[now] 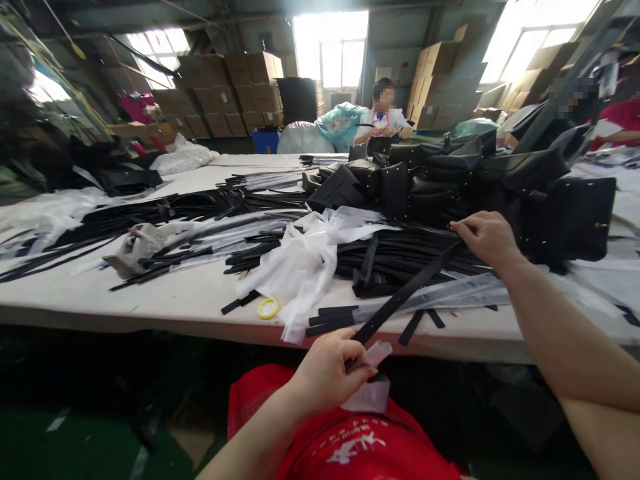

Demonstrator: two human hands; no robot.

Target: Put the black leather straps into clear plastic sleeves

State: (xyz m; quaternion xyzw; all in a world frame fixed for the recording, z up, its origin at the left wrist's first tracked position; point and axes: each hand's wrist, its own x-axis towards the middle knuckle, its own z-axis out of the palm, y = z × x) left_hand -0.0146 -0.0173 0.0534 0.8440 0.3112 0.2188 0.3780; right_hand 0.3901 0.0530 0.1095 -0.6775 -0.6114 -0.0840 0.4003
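Note:
A black strap (407, 291) runs slantwise between my two hands above the table's front edge. Its near end is in my left hand (333, 370), whose fingers are wrapped round it together with a piece of thin whitish plastic wrap (367, 393). At the strap's far end, my right hand (483, 237) pinches it between thumb and fingertips, near a small shiny metal bit. Just beyond that hand lies a heap of black bags (440, 180) with metal studs. Below the strap are bundles of black straps (345, 319), some in clear plastic sleeves.
Crumpled white wrapping (313, 257) and a yellow tape ring (267, 307) lie on the pale table (175, 300). Long black strips (200, 207) stretch to the left. A co-worker (383, 117) is across the table, with stacked cartons (235, 87) behind. Another person in red (620, 123) is at far right.

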